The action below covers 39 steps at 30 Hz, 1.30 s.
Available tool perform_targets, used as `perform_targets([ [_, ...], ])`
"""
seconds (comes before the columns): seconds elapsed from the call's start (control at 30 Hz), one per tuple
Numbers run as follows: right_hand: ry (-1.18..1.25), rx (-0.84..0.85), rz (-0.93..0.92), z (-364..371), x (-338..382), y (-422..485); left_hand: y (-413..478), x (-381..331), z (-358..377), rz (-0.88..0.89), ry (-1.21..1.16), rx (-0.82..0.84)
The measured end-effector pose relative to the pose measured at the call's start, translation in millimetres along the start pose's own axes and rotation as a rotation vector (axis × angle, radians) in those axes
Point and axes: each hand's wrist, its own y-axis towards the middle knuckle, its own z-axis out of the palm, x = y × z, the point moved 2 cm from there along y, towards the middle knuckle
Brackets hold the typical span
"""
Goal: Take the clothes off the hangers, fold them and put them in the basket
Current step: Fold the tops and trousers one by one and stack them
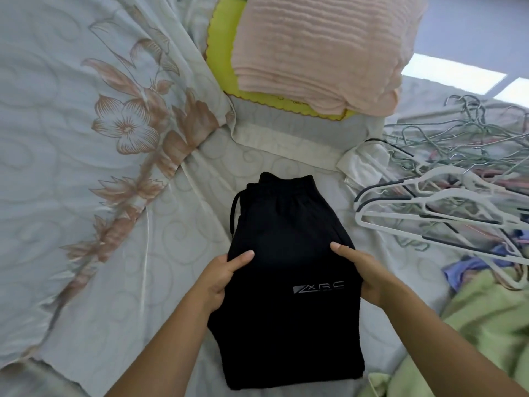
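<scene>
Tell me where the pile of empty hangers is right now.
In the head view, the hangers lie heaped on the bed at the right edge, just right of the folded black garment, with green cloth nearer the camera.

- Between our left hand (221, 277) and right hand (363, 275) lie the folded trousers (286, 224), on the mattress (183, 253), with one hand at each side edge.
- Left of our left hand spreads the quilt (71, 138).
- Beyond both hands sits a pillow (221, 53), with a towel (320, 47) on it.
- Right of our right hand lies a pile of hangers (458, 196), and nearer us, loose clothes (486, 310).
</scene>
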Motion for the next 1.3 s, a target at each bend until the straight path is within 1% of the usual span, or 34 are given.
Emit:
perform_targets([
  [0.1,0.041,0.035,-0.132,4,31,-21,-26,-45,14,0.178,0.042,-0.008],
  [0.23,0.101,0.087,-0.365,8,73,-60,-73,-106,36,0.396,0.172,-0.030],
  [0.33,0.045,0.094,-0.512,5,72,-87,-104,-112,41,0.467,0.276,-0.023],
  [0.4,0.009,0.035,-0.517,0,49,-97,-111,-91,39,0.435,0.309,-0.034],
  [0.5,-0.061,-0.082,-0.475,-12,-14,-89,-103,-23,30,0.336,0.323,-0.098],
  [0.57,-0.097,-0.154,-0.353,-25,-69,-79,-95,38,22,0.230,0.376,-0.126],
  [0.63,-0.146,-0.180,-0.189,-35,-122,-69,-89,95,15,0.091,0.444,-0.123],
  [0.7,-0.255,-0.206,-0.137,-39,-155,-61,-87,130,11,0.007,0.456,-0.122],
  [0.8,-0.327,-0.300,-0.185,-35,-155,-54,-81,136,8,0.009,0.409,-0.192],
  [0.9,-0.435,-0.363,-0.186,-30,-145,-48,-74,127,9,-0.007,0.472,-0.224],
  [0.93,-0.485,-0.400,-0.181,-29,-144,-47,-71,123,8,-0.001,0.561,-0.277],
  [1.0,-0.578,-0.516,-0.187,-29,-149,-42,-66,115,5,0.017,0.756,-0.464],
  [1.03,-0.573,-0.562,-0.194,-28,-146,-44,-64,112,3,0.015,0.747,-0.547],
  [1.07,-0.539,-0.575,-0.173,-27,-145,-45,-62,110,2,-0.014,0.655,-0.581],
  [1.13,-0.427,-0.500,-0.094,-23,-141,-47,-59,107,4,-0.092,0.329,-0.522],
  [1.17,-0.346,-0.438,-0.043,-24,-138,-48,-58,106,7,-0.142,0.180,-0.450],
  [1.2,-0.263,-0.373,0.000,-24,-134,-52,-59,104,11,-0.192,0.085,-0.367],
  [1.23,-0.217,-0.306,0.024,-24,-128,-57,-62,100,14,-0.220,0.062,-0.291],
  [1.3,-0.183,-0.221,0.024,-26,-116,-74,-72,89,20,-0.248,0.095,-0.188],
])
